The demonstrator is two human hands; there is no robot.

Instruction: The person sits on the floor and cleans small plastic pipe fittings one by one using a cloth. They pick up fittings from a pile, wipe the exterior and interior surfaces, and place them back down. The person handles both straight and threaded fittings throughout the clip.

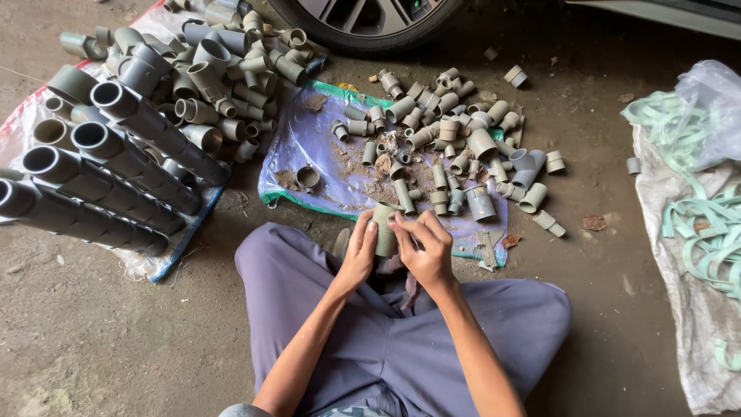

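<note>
- Room for the hands is tight – the left hand and right hand work just above the crossed legs in grey-blue trousers, with bare concrete floor open to either side of the knees.
- Both hands close around one short grey-green plastic pipe fitting, held upright between them; its open mouth shows at the top and its wall looks dusty.
- Just beyond the fingertips lies a crumpled blue plastic sheet with a green edge, strewn with small grey pipe couplings and dirt.
- Further out on the left-hand side, long dark grey pipes and a heap of larger grey elbows crowd that flank.
- Well off to the right-hand side, pale green strips lie on a white sack – beyond the sheet, a car tyre.
</note>
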